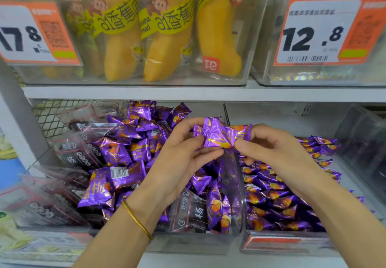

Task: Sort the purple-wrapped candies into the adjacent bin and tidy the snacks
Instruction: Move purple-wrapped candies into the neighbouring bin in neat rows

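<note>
Shiny purple candies [221, 135] held in mid-air, others heaped in left bin [198, 243], layered in right bin [282, 244]

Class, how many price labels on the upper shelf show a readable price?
2: the 17.8 label at the left, on the banana bread bin, and the 12.8 label at the right. Others may lie outside the view.

- white shelf board [188, 93] running across centre
- yellow snack packs [167, 42] standing at 12 o'clock
- price tag [31, 33] hanging at 10 o'clock, second tag [313, 31] at 2
- wire mesh [48, 117] showing at 9 o'clock
</note>
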Demonstrator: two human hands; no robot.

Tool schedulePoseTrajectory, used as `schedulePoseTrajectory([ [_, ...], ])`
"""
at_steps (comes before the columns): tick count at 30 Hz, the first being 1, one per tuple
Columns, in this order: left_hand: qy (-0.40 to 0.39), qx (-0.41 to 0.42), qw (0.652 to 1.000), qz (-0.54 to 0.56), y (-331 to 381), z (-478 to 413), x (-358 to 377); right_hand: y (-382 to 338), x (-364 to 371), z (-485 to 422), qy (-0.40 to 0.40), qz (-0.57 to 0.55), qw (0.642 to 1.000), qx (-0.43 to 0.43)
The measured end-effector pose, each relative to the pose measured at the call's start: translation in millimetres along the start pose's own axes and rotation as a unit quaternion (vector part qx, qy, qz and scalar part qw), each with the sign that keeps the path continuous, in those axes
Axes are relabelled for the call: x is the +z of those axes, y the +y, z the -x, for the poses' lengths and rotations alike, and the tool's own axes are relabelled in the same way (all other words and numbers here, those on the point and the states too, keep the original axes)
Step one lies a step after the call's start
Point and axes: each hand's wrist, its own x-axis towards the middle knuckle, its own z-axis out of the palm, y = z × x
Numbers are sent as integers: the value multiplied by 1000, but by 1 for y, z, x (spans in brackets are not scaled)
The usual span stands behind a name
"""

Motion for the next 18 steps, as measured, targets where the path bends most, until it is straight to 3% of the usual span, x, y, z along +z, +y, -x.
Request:
schedulePoseTrajectory([
  [3,-28,3,1000,-12,-1,0,2,2,-3,1,-11,32,999,-13],
  [7,-34,62,986,-153,-11,-1,-3,5,-3,2,-6,103,994,-23],
  [15,-64,89,979,-171,-12,-2,0,-5,-9,12,10,173,983,-60],
  [18,-108,93,967,-212,-10,0,2,-3,-16,14,-4,127,991,-49],
])
